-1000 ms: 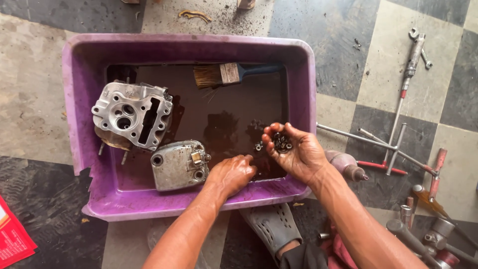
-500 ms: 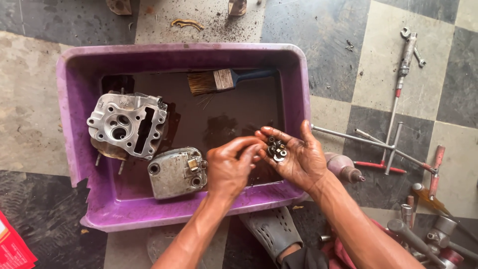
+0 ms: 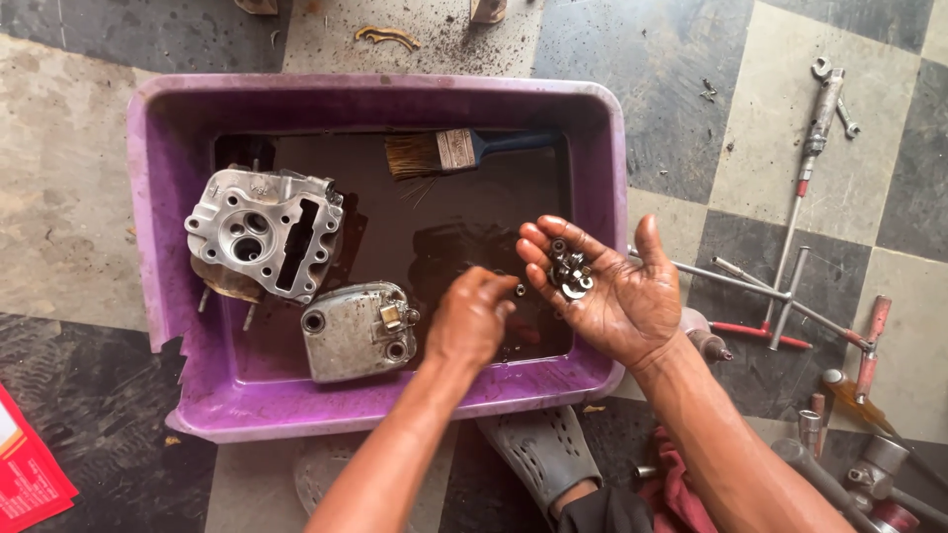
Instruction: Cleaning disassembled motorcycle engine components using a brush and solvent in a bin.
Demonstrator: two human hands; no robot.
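Your right hand was palm up over the right side of the purple tub. Its fingers were spread open & flat, w/ a small pile of nuts & washers sitting on them near the fingertips.

Your left hand was just beside it, a bit lower, over the dark oily liquid in the tub. Its fingers were pressed together at the tips, pinching one small nut. The nut was close to the pile but not touching it.

In the tub, on the left, a silver cylinder head leaned up out of the liquid. A gray metal engine cover lay near it, just left of your left hand. A paintbrush w/ a blue handle lay at the back of the tub, bristles pointing left.

The tub sat on a checkered floor, gray & light squares, pretty dirty. On the floor to the right were a cross wrench, a long metal tool w/ a red bit & a red-handled tool. More metal parts sat at the bottom right corner. A gray sandal showed below the tub, btwn your arms. A red paper lay at the bottom left.
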